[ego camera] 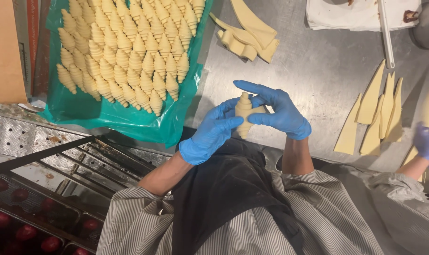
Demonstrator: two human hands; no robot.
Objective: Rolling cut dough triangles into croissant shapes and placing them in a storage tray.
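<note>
I see my left hand [210,133] and right hand [281,113], both blue-gloved, pinching a pale, rolled, croissant-shaped dough piece [244,114] between them above the steel worktop's [318,71] near edge, beside the green plastic sheet [124,120].

A steel worktable [318,71] adjoins a metal rack [58,156] under even light.

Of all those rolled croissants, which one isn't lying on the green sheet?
The croissant held between both gloved hands, left hand and right hand, above the metal table; all others lie in rows on the green sheet.
</note>
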